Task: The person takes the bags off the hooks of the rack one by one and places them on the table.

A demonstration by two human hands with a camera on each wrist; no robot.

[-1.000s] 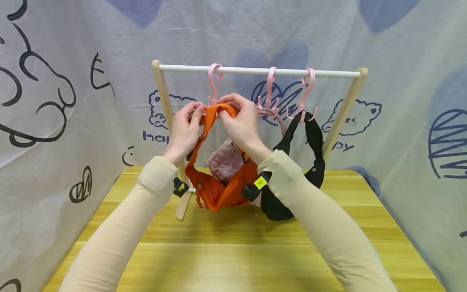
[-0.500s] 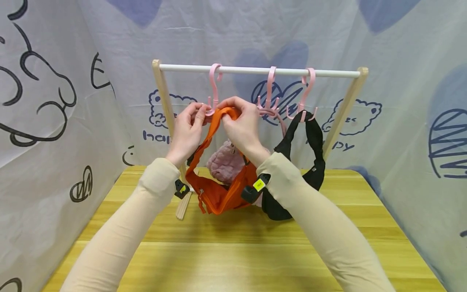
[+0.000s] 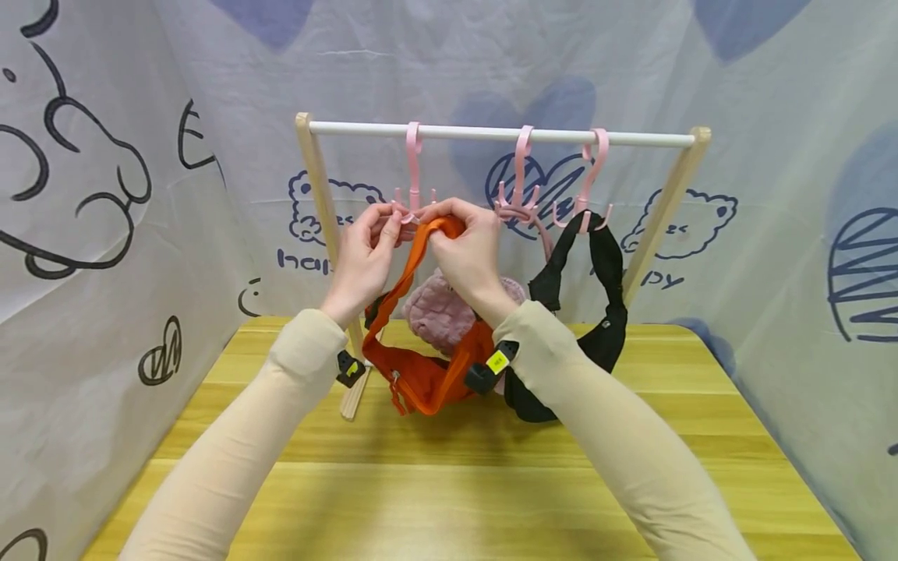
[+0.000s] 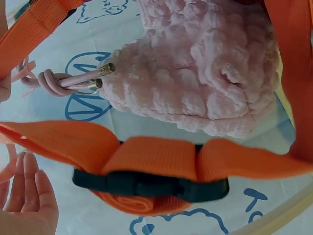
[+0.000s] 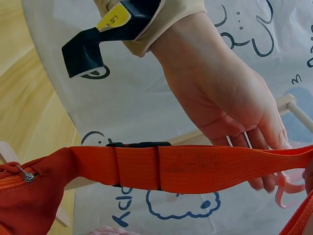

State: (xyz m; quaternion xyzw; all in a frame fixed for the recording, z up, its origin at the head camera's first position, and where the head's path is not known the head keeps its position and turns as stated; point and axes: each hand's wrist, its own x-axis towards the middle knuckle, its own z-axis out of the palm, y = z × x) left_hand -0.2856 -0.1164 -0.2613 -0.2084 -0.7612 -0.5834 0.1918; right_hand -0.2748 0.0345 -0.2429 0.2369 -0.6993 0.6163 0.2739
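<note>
My left hand [image 3: 366, 253] pinches a prong of the left pink hook [image 3: 414, 167], which hangs from the white rail. Thumb and fingers of my right hand [image 3: 466, 249] pinch the top of the orange strap, right beside that hook's prongs. The orange waist bag [image 3: 414, 378] hangs below in a loop, its zip facing the left side. In the left wrist view, its black buckle [image 4: 151, 186] crosses the strap. The exact contact between strap and prong is hidden behind my fingers.
A fluffy pink bag [image 3: 438, 312] hangs behind the orange one from the middle pink hook [image 3: 521, 167]. The black bag [image 3: 606, 335] hangs from the right pink hook [image 3: 596, 167]. A wooden-ended rack with a white rail [image 3: 470, 132] stands on the wooden table [image 3: 449, 483].
The left pink hook has turned on the rail, and its prongs now show on both sides. The orange strap has shifted slightly right and down with my right hand. My left hand has moved slightly down.
</note>
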